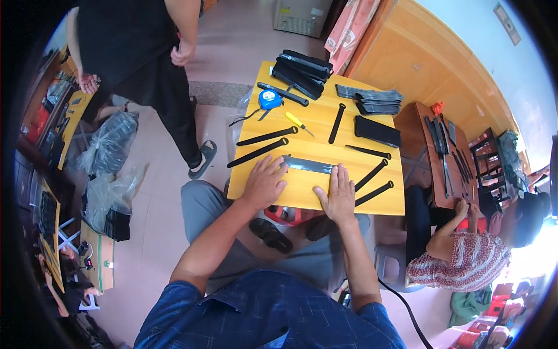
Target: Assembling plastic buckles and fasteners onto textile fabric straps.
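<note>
A flat, dark strip in a clear plastic sleeve [309, 166] lies crosswise on the yellow table [317, 189] in front of me. My left hand [264, 181] rests flat at its left end, fingers stretched out. At the right end, my right hand [340, 195] lies with fingers extended and thumb apart. Black straps with looped ends flank the strip, one pair at the left [258, 153] and another pair at the right [372, 174]. Farther back are a yellow screwdriver [295, 120], a blue tape measure [269, 99] and an upright-lying black strap [337, 123].
Black bundles [302, 72] and a stack of sleeved strips [371, 100] occupy the table's far side, with a black block-shaped bundle [378, 131] at right. A person in black [131, 52] stands at left. Another person [459, 262] sits at a brown table [427, 139] on the right.
</note>
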Demonstrator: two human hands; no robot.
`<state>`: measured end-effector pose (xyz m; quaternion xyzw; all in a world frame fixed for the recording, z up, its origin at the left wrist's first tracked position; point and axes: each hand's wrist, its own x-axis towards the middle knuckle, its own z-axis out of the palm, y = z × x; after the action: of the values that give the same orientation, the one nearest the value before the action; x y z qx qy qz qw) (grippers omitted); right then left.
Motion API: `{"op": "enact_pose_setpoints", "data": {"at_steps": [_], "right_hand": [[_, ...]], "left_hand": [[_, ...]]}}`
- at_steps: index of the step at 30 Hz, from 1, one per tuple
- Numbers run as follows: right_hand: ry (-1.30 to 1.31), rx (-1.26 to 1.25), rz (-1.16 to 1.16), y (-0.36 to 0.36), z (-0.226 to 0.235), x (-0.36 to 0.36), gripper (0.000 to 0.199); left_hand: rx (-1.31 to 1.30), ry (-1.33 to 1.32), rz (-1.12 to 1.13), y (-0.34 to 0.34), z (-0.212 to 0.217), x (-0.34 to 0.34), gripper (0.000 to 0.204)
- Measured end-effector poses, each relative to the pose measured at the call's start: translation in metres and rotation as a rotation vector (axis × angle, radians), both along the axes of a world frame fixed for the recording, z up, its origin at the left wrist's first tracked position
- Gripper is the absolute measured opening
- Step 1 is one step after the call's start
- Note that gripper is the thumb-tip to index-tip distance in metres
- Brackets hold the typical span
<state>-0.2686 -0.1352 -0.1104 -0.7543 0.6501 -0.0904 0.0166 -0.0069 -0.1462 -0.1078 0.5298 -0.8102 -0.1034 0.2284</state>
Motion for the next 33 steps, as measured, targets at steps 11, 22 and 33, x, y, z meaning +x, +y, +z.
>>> {"op": "enact_pose_setpoints", "data": {"at_steps": [11, 22, 33], "right_hand": [[-0.044, -0.081, -0.073, 0.001, -0.002, 0.019, 0.093], [-0.061, -0.083, 0.120, 0.002, 0.000, 0.041, 0.083], [-0.104, -0.032, 0.100, 0.002, 0.001, 0.039, 0.081]], "left_hand": [[0.017, -0.038, -0.005, 0.002, 0.000, -0.001, 0.051], [-0.080, -0.078, -0.133, 0.005, 0.014, -0.023, 0.072], [0.072, -0.108, -0.106, 0.004, 0.005, -0.001, 0.089]]}}
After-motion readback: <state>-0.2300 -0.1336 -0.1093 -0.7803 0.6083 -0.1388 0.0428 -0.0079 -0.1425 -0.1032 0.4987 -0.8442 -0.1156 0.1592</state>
